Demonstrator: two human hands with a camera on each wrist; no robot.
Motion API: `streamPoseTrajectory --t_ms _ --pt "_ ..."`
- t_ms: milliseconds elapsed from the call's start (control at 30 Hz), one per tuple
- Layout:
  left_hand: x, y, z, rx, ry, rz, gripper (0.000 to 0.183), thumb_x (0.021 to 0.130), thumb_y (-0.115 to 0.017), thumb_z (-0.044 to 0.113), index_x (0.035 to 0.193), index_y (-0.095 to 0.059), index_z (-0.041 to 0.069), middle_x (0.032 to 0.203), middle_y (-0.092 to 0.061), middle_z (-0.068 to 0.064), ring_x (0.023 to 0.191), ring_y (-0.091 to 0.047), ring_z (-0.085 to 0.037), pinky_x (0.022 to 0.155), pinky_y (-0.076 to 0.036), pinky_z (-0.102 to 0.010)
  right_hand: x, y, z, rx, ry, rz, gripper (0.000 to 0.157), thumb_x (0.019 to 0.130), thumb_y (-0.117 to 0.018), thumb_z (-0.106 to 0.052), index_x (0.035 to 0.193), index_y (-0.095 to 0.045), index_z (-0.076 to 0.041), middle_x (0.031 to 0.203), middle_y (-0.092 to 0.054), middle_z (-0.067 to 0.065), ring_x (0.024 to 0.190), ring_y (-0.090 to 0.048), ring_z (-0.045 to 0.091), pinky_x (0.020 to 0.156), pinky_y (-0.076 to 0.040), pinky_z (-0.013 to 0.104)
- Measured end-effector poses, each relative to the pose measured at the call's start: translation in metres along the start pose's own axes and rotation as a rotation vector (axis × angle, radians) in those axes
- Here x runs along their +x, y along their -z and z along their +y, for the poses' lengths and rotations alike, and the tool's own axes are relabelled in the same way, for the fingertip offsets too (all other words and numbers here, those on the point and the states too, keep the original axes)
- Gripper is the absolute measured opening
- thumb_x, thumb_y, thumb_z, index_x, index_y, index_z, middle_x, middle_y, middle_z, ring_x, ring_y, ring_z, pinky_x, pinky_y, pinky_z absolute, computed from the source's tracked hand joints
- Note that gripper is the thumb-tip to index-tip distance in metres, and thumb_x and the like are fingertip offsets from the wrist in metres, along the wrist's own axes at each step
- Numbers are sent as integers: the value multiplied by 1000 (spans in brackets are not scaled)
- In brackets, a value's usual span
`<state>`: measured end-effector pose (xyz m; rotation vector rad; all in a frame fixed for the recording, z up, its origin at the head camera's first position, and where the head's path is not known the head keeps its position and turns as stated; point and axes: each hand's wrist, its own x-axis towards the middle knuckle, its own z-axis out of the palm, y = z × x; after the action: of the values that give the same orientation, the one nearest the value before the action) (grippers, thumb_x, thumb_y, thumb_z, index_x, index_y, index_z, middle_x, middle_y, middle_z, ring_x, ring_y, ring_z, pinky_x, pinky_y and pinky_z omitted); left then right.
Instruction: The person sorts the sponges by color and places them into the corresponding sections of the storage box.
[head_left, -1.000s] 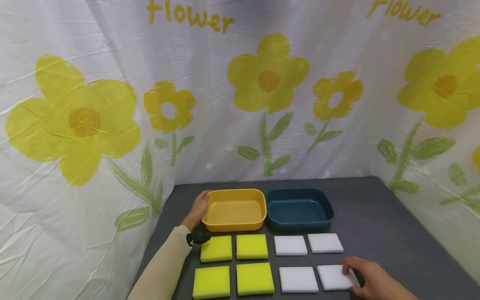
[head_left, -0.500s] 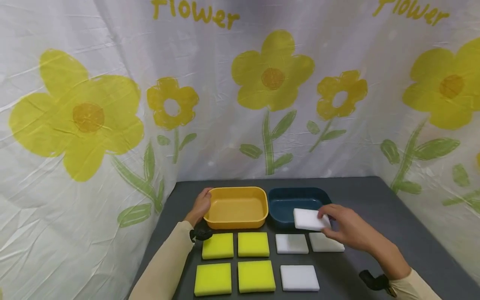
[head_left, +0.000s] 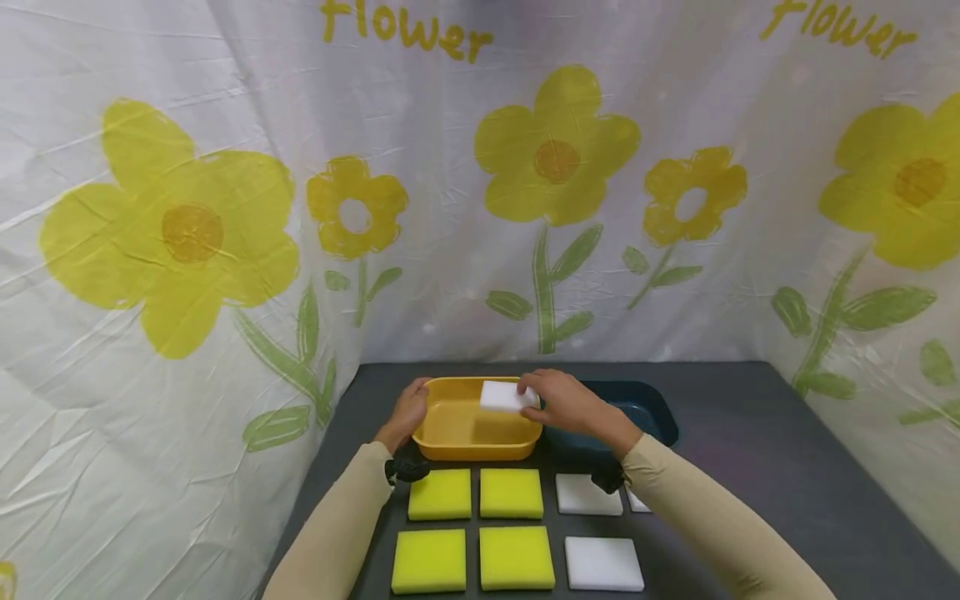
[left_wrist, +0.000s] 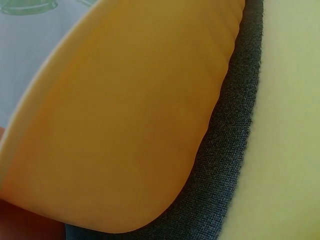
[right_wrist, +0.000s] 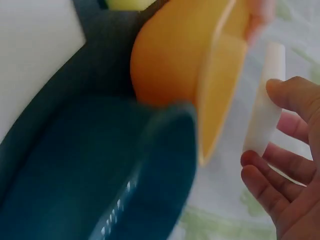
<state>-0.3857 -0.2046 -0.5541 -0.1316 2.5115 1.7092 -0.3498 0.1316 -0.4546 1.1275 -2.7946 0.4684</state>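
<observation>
The right sleeve (head_left: 712, 521) is covering much of one white sponge (head_left: 637, 502), only a corner of it showing, while the right hand (head_left: 566, 404) and wrist are blocking part of the blue tray (head_left: 649, 404). The left wrist view is filling up with the outer wall of the yellow tray (head_left: 476, 452), and mere slivers of the left hand (head_left: 407, 412) are showing at its edge. That hand seems to be gripping the tray's left end, fingers bent at the rim, though the thumb is hard to make out. The right hand is pinching the held sponge (head_left: 498, 397), a white one, between thumb and fingers; the sponge is hanging over the yellow tray's right part, clear of the rim.

Two trays are standing side by side on the table (head_left: 720, 425). Four yellow sponges (head_left: 512, 493) are lying before the yellow tray in two rows of two. Of four white sponges, three are lying on the table and one is in hand. Behind, the sheet (head_left: 450, 283) is showing five flowers, the rightmost being cut off.
</observation>
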Motion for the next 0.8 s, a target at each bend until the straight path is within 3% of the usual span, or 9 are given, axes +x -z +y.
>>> streamPoseTrajectory --t_ms 300,600,800 --pt "-2 0 1 3 -16 10 46 121 -29 26 158 -49 8 152 -57 -23 125 -64 -37 107 -53 -55 49 -35 -10 -11 30 -104 26 101 -83 -27 120 -72 -12 114 -74 6 94 -64 20 88 -59 41" --pt "-3 -1 -4 3 -27 -9 46 121 -28 26 158 -50 8 153 -56 -23 127 -63 -38 105 -53 -54 66 -63 -16 -12 -30 -165 28 97 -86 -28 117 -73 -14 112 -75 3 91 -61 16 91 -58 36" --pt "-1 0 -3 16 -39 10 47 121 -28 26 158 -50 8 152 -57 -23 126 -63 -37 105 -54 -54 75 -70 -22 5 -3 -152 26 97 -86 -25 114 -72 -11 107 -75 4 87 -61 16 86 -58 38"
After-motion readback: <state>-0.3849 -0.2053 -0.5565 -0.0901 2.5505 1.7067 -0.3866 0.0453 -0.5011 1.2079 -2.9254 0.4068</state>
